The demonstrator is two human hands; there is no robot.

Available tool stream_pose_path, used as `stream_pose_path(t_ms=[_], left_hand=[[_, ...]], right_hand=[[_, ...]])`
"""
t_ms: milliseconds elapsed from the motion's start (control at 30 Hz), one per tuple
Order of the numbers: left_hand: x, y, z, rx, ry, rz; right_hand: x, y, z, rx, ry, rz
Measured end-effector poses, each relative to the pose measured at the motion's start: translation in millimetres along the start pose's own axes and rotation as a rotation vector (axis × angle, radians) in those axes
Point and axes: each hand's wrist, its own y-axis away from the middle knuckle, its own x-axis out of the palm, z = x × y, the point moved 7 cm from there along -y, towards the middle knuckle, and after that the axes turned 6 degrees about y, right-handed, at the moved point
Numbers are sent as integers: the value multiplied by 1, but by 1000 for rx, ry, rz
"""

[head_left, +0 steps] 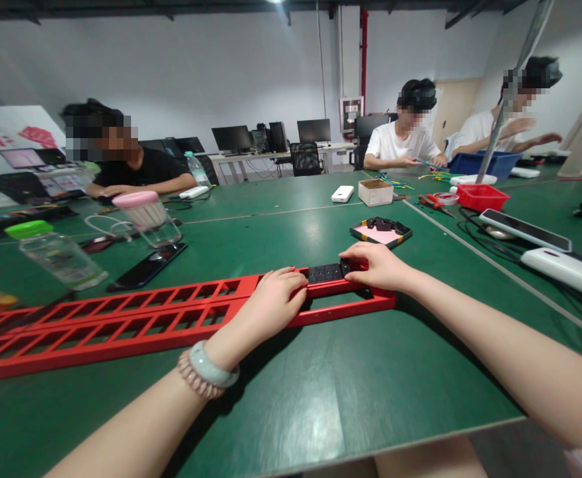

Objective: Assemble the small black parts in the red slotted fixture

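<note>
A long red metal frame (121,325) with cut-out slots lies across the green table (321,385). My left hand (274,305) rests on its right part, fingers curled over the top rail. My right hand (378,264) presses on the frame's right end, fingertips pinched on a small black block (345,267) at the end of a short row of black blocks (325,272) seated in the rail. A small tray (381,232) with a pink base holds more black blocks just beyond my right hand.
Two clear jars (149,218) with pink and green lids and a dark phone (147,265) lie at the left. A cardboard box (375,192), red bin (481,196), blue bin and white devices sit at the right. Three people sit along the far side.
</note>
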Motion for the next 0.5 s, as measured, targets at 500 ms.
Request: stream_pose_path(t_ms=[500], left_hand=[[-1, 2, 1, -9, 0, -15]], right_hand=[[1, -1, 6, -1, 49, 63]])
